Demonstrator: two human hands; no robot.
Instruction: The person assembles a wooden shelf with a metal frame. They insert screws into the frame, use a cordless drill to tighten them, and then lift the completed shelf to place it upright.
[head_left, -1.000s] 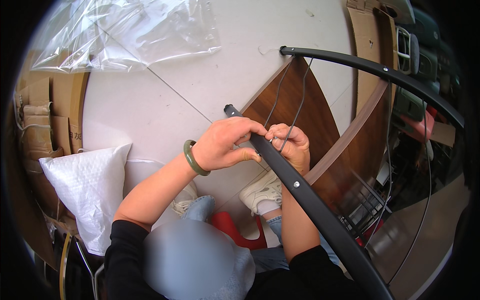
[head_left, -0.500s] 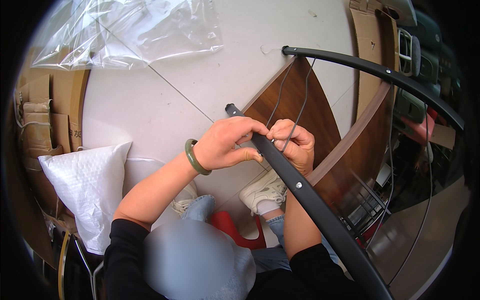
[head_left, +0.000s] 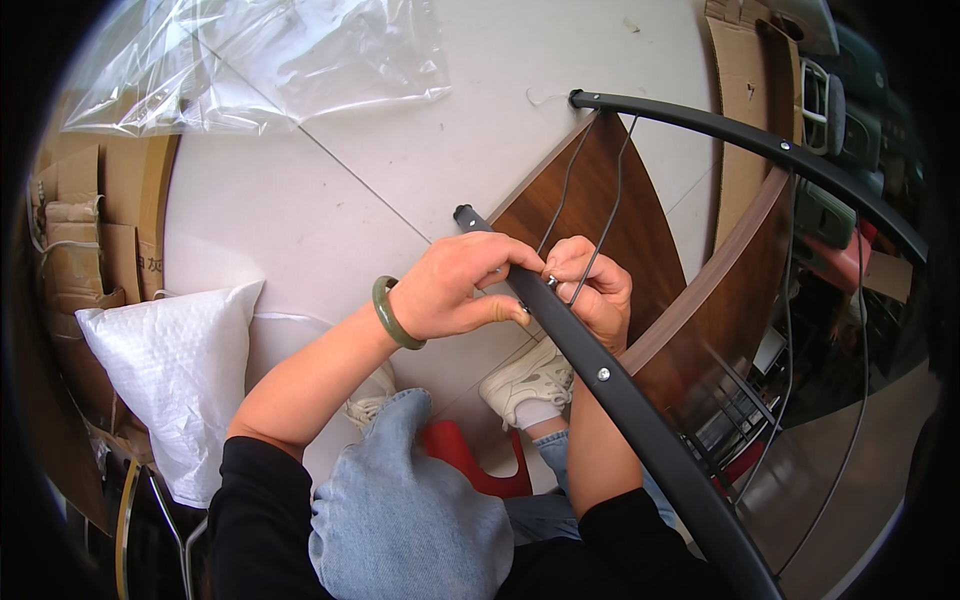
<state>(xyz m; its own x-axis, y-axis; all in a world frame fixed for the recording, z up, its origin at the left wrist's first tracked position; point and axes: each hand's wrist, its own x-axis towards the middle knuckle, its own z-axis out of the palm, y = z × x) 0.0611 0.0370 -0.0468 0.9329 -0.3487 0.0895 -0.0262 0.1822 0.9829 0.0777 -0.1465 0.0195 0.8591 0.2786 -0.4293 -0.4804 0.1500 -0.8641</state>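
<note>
A curved black metal bar (head_left: 655, 440) runs diagonally before me, part of a shelf frame with dark brown wood boards (head_left: 590, 190). My left hand (head_left: 455, 285), a green bangle (head_left: 395, 312) at its wrist, is closed round the bar, fingertips on top and thumb below. Just across the bar, my right hand (head_left: 597, 290) is closed in a pinch beside a thin black rod (head_left: 598, 250). At its fingertips shows a small silver screw (head_left: 552, 282), close against the bar; its far end is hidden. Another bolt head (head_left: 603, 374) sits further down the bar.
A second black bar (head_left: 700, 118) curves along the far right. Clear plastic film (head_left: 270, 70) lies at the upper left, cardboard (head_left: 125, 200) and a white padded bag (head_left: 185, 380) at the left. Near my shoes (head_left: 520, 385) is a red stool-like thing (head_left: 480, 465).
The bar and boards sit slightly further right in view. The silver screw by my right fingertips shows more plainly. Both hands keep nearly the same hold.
</note>
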